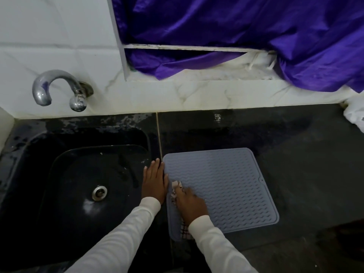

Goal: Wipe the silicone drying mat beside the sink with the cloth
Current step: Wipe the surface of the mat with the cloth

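we note right hand (192,201) gripping cloth (176,187) at mat (222,186)'s sink-side edge; unwiped mat extends away from sink (94,184). left hand (154,182) flat, fingers together, beside that edge.

Dark countertop (295,174) w/ grey mat (226,184) flat beside sink (49,174).
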### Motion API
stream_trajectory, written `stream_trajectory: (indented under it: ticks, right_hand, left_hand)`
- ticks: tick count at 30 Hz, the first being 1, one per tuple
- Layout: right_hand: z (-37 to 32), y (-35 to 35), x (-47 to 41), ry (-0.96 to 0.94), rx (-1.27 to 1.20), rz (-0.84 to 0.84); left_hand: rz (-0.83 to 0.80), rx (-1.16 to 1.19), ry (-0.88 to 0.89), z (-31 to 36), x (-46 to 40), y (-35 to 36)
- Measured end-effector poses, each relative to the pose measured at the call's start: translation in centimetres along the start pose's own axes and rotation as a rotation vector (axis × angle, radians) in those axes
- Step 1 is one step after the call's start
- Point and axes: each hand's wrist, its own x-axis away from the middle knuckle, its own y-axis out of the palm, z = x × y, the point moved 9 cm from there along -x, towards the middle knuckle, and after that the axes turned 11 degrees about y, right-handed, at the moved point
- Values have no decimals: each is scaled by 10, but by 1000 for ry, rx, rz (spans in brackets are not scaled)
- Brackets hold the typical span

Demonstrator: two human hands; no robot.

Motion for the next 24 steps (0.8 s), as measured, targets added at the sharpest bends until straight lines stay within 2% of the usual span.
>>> stream_trajectory:
  ticks: [7, 11, 21, 24]
  right_hand:
    - [66, -2, -1, 143, -10, 73]
    - [109, -1, -1, 227, -41, -15]
    - [228, -3, -8, 368, -94, -49]
    - [275, -8, -7, 471, -176, -39]
  left_hand:
    - [-13, -22, 8, 0, 1, 2]
    - [-24, -37, 6, 0, 2, 1]
    - [-24, -64, -59, 5, 3, 0]
    - [-38, -54, -85, 4, 3, 2]
